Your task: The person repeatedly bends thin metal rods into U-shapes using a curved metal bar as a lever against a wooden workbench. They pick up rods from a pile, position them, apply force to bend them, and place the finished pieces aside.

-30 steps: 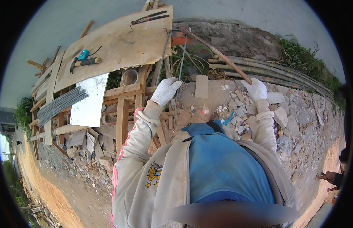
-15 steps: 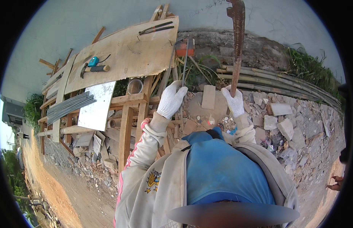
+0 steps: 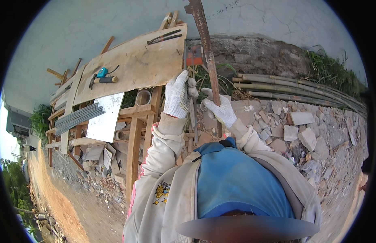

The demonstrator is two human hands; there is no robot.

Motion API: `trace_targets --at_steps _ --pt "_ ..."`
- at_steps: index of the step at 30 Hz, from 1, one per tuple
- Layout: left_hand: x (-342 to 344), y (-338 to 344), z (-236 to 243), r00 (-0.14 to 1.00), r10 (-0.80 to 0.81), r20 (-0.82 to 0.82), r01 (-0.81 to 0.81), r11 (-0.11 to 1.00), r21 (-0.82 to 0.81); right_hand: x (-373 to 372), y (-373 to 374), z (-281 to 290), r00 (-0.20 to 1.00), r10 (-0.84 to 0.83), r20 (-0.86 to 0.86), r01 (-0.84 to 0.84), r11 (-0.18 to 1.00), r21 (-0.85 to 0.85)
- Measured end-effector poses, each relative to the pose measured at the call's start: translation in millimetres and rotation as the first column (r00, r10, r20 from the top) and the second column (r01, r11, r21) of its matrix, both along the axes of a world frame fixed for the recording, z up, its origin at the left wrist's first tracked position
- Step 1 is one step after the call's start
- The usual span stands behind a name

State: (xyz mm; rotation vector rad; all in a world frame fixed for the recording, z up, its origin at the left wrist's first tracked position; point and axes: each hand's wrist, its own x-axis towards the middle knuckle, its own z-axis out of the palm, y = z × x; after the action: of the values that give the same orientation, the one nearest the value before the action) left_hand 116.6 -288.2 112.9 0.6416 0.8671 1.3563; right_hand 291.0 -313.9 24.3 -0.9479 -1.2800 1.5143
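Note:
My left hand, in a white knit glove, is closed around thin grey steel rod beside the plywood's right edge. My right hand, also gloved, grips a long rusty steel bar with a notched upper end, standing nearly upright in the view just right of my left hand. An orange-red block sits beyond my hands, partly behind the rod and bar. The rod's lower part is partly hidden by my left hand.
Plywood on timber framing holds long pliers, a hammer and a teal tape measure. Grey rods lie on boards. Bamboo poles, rubble and weeds line a grey wall.
The rusty bar has swung up and leftward, closer to my left hand. My right hand has moved left with it; my left hand has shifted slightly up along the rod.

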Motion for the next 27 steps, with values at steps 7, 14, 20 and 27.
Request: trace_targets --at_steps 7,14,20,27 --pt "11.1 25.4 34.2 0.989 0.088 -0.121 -0.055 0.967 0.25 -18.3 6.4 45.1 0.999 0.048 0.011 -0.049 0.999 0.016" --pt "0.0 59.3 49.9 0.997 0.045 -0.064 -0.026 0.96 0.277 -23.2 9.3 80.2 0.991 -0.006 -0.133 0.036 0.973 0.229" --pt "0.8 69.7 51.2 0.994 -0.047 -0.102 0.083 0.918 0.387 -20.5 15.1 89.4 0.984 -0.025 -0.174 0.076 0.952 0.296" --pt "16.5 87.3 64.5 0.994 -0.081 -0.068 0.101 0.922 0.374 -16.3 16.7 97.3 0.963 -0.11 -0.247 0.184 0.935 0.302"
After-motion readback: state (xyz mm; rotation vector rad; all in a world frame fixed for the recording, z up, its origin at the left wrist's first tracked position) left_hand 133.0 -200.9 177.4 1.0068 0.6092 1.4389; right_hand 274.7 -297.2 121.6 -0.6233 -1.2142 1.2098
